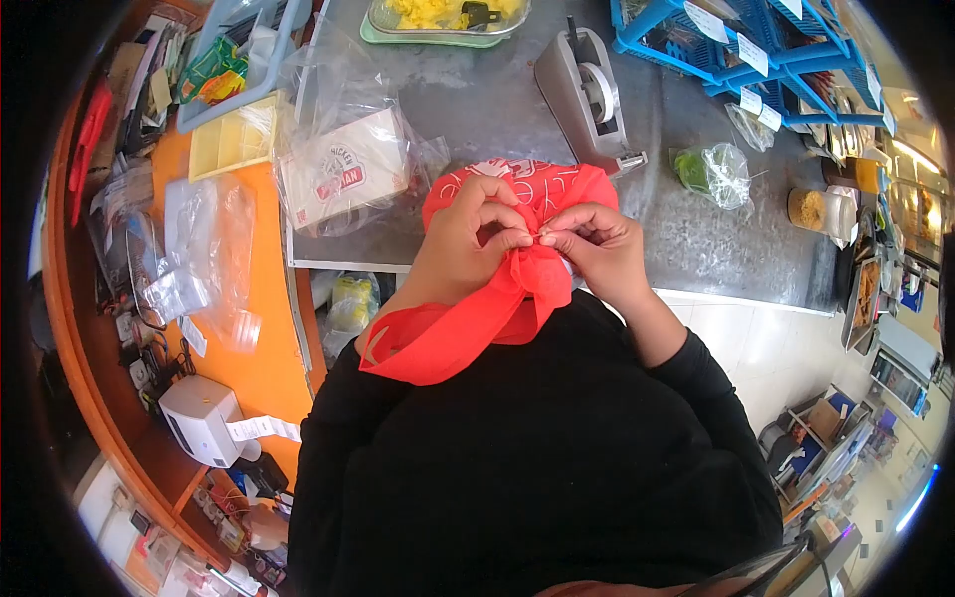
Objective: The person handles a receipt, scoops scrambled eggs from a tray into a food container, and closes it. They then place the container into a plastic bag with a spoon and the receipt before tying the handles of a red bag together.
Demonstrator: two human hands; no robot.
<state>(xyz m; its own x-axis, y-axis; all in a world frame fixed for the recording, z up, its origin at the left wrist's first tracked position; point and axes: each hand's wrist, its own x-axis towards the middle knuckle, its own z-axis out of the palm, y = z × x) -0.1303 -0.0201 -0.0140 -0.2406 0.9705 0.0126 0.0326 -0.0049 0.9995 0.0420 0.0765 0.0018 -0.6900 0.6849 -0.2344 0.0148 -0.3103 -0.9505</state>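
A red bag (448,340) with white lettering sits at the near edge of the metal table, its top gathered and its long handle loops hanging toward my body. My left hand (473,239) pinches the gathered part from the left, thumb against fingertips. From the right, my right hand (600,249) pinches the same spot, and the two thumbs almost meet there. The exact fold or knot between the fingertips is hidden. What the bag contains is out of sight.
On the metal table (477,109) are a tape dispenser (585,95), a plastic-wrapped green item (711,174), a printed box in clear plastic (348,167), blue baskets (741,50) and a tray of yellow food (448,15). A receipt printer (204,418) stands on the orange counter at left.
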